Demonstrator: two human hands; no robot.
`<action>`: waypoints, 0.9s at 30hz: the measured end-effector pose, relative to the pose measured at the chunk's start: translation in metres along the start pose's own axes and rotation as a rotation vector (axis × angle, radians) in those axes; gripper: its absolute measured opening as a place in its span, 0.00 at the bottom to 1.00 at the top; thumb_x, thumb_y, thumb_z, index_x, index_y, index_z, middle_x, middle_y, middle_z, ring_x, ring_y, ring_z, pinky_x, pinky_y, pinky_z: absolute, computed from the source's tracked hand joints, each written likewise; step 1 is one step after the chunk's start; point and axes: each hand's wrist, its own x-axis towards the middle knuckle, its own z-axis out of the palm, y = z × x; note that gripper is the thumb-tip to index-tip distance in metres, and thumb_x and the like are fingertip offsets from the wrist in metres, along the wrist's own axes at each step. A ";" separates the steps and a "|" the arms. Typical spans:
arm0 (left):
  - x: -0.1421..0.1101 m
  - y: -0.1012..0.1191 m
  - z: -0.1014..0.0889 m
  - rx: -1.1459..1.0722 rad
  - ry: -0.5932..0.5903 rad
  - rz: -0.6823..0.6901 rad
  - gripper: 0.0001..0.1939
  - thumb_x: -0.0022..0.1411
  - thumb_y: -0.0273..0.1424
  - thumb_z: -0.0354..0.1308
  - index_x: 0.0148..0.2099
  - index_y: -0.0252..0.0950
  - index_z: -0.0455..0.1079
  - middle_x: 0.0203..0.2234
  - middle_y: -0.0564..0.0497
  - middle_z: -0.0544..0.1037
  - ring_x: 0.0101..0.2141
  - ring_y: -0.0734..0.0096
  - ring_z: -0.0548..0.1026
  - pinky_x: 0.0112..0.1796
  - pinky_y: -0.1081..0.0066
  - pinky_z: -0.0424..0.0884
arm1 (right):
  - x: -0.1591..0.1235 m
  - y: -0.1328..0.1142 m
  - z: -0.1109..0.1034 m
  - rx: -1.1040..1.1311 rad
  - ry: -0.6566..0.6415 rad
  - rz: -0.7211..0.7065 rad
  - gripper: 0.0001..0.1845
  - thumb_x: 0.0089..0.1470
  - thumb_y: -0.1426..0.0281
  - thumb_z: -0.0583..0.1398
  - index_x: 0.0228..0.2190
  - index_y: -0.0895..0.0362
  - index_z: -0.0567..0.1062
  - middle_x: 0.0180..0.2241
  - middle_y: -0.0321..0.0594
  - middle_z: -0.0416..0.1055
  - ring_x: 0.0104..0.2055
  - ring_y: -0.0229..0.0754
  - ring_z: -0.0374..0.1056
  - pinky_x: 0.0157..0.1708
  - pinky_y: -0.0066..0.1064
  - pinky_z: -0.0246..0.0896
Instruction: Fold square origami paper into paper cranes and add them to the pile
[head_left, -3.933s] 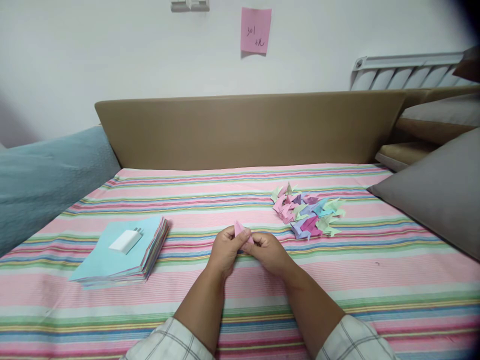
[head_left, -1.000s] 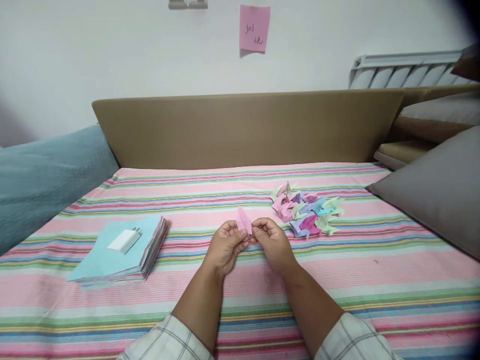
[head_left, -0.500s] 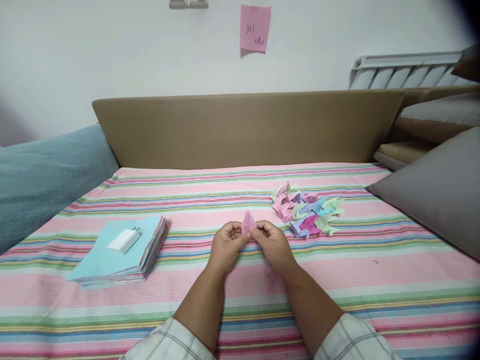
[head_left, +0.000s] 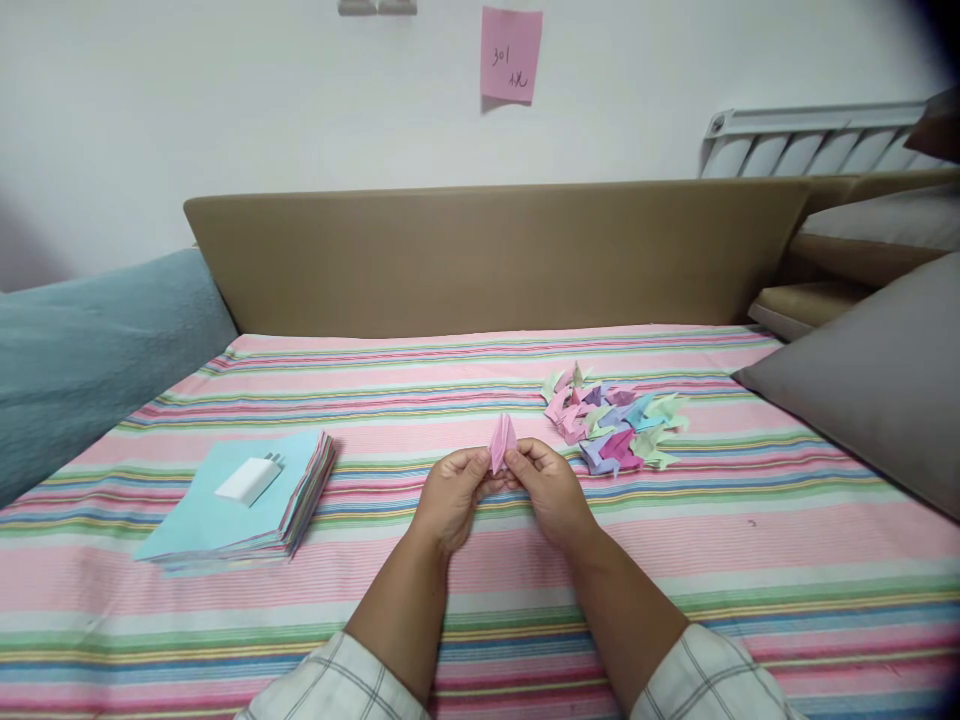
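A small folded piece of pink origami paper (head_left: 502,441) stands upright between my two hands, its pointed end up. My left hand (head_left: 453,492) pinches its lower left side with thumb and fingers. From the other side my right hand (head_left: 547,488) grips the lower right edge, thumb towards me. The fingertips hide the bottom of the paper. Beyond my right hand lies a cluster of folded paper cranes (head_left: 619,425) in pink, purple, green and blue.
At the left, a stack of coloured paper (head_left: 202,510) carries a white plug adapter (head_left: 249,481). A striped cloth (head_left: 420,395) covers the surface. A blue cushion (head_left: 97,350), a grey cushion (head_left: 877,370) and a brown backrest (head_left: 487,265) border it.
The folded pink paper has risen slightly, shifted right and turned to look narrower. My left thumb has drawn back to its left side. Everything around stays in place.
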 end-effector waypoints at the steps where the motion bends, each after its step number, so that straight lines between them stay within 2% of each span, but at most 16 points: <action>1: 0.000 0.000 0.000 0.006 -0.017 0.000 0.17 0.44 0.39 0.68 0.30 0.29 0.74 0.22 0.48 0.77 0.25 0.72 0.75 0.31 0.73 0.73 | 0.000 0.000 0.000 0.005 -0.003 -0.002 0.14 0.46 0.58 0.63 0.27 0.56 0.71 0.22 0.33 0.69 0.24 0.35 0.64 0.27 0.27 0.62; 5: -0.001 0.000 0.000 0.003 -0.020 0.007 0.16 0.44 0.38 0.68 0.29 0.29 0.74 0.21 0.49 0.77 0.25 0.71 0.75 0.31 0.71 0.73 | 0.001 0.002 0.000 0.013 0.003 -0.009 0.14 0.45 0.59 0.63 0.27 0.57 0.71 0.22 0.33 0.69 0.24 0.34 0.63 0.26 0.27 0.62; 11: -0.001 0.000 0.003 0.029 0.037 0.043 0.13 0.42 0.33 0.69 0.28 0.30 0.74 0.21 0.51 0.77 0.24 0.73 0.75 0.32 0.71 0.73 | 0.000 0.002 0.002 0.004 0.016 -0.017 0.14 0.45 0.59 0.63 0.31 0.56 0.71 0.24 0.33 0.68 0.25 0.34 0.64 0.27 0.27 0.62; 14: 0.000 -0.001 0.002 0.058 0.056 0.060 0.12 0.42 0.32 0.69 0.29 0.31 0.74 0.22 0.51 0.77 0.24 0.74 0.74 0.32 0.72 0.72 | 0.000 0.000 0.002 -0.005 0.017 -0.021 0.13 0.45 0.60 0.63 0.30 0.56 0.71 0.22 0.32 0.66 0.25 0.35 0.63 0.27 0.27 0.62; 19: 0.001 -0.004 -0.001 0.094 0.036 0.104 0.11 0.43 0.31 0.68 0.29 0.31 0.73 0.22 0.51 0.77 0.25 0.74 0.74 0.33 0.72 0.71 | -0.001 -0.002 0.003 0.013 0.028 -0.020 0.12 0.44 0.61 0.63 0.29 0.56 0.71 0.21 0.31 0.65 0.24 0.34 0.62 0.28 0.27 0.61; 27: 0.001 -0.004 -0.001 0.123 0.042 0.150 0.10 0.45 0.31 0.67 0.28 0.32 0.71 0.20 0.52 0.76 0.24 0.75 0.73 0.32 0.72 0.70 | -0.003 -0.003 0.002 0.018 -0.026 -0.035 0.10 0.47 0.62 0.62 0.30 0.56 0.73 0.22 0.31 0.66 0.25 0.34 0.62 0.29 0.27 0.60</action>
